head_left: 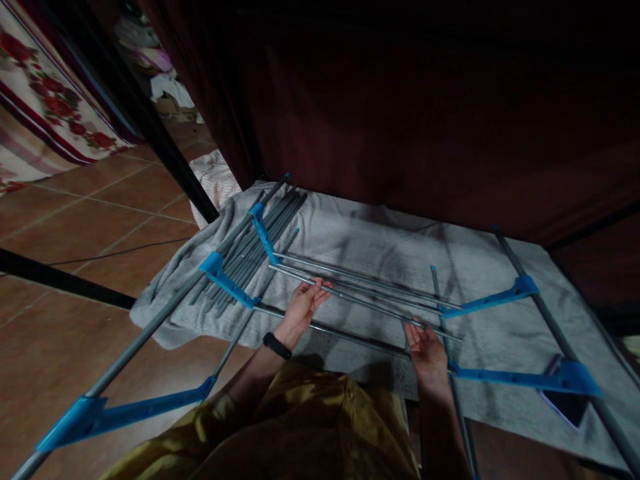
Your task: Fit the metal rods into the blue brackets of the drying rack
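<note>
A rack frame of grey metal rods and blue plastic connectors lies on a grey cloth [380,233] on the floor. My left hand [304,305] rests on a thin metal rod [350,297] near the frame's middle, fingers curled over it. My right hand [426,350] grips the right end of a rod close to a blue connector [487,301]. A bundle of loose grey rods [255,247] lies at the left between two blue connectors [227,279]. A black band sits on my left wrist.
A dark maroon fabric wall [425,113] rises behind the cloth. Terracotta floor tiles [90,227] spread to the left, crossed by a black bar [55,279]. A dark phone [567,400] lies on the cloth at right. Floral fabric [45,87] hangs at far left.
</note>
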A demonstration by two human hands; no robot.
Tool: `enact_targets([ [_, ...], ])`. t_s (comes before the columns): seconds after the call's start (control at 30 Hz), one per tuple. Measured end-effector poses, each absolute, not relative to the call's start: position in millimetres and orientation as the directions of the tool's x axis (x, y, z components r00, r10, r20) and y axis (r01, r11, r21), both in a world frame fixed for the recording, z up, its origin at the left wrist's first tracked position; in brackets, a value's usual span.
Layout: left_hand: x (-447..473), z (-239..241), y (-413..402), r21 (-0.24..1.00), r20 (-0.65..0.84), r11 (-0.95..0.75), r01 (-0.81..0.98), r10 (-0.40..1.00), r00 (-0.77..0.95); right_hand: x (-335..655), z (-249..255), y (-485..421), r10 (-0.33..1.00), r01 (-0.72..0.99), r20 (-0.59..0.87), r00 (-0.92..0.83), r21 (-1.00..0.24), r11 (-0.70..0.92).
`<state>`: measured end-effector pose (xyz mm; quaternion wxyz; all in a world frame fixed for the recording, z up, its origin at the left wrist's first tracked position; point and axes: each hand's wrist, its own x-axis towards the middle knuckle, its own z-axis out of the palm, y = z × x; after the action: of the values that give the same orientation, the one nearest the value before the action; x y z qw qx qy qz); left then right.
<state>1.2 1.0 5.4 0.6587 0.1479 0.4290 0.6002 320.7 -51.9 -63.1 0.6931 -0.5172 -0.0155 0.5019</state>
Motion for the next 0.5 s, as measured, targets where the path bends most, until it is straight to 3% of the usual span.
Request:
enact_targets([
  [0.5, -25.5, 29.0, 18.7, 0.774, -0.327, 0.151, -0.615, 0.927, -0.184, 324.3, -56.2, -51.8, 0.635, -0.652, -0.426, 0.644, -0.74, 0.164],
])
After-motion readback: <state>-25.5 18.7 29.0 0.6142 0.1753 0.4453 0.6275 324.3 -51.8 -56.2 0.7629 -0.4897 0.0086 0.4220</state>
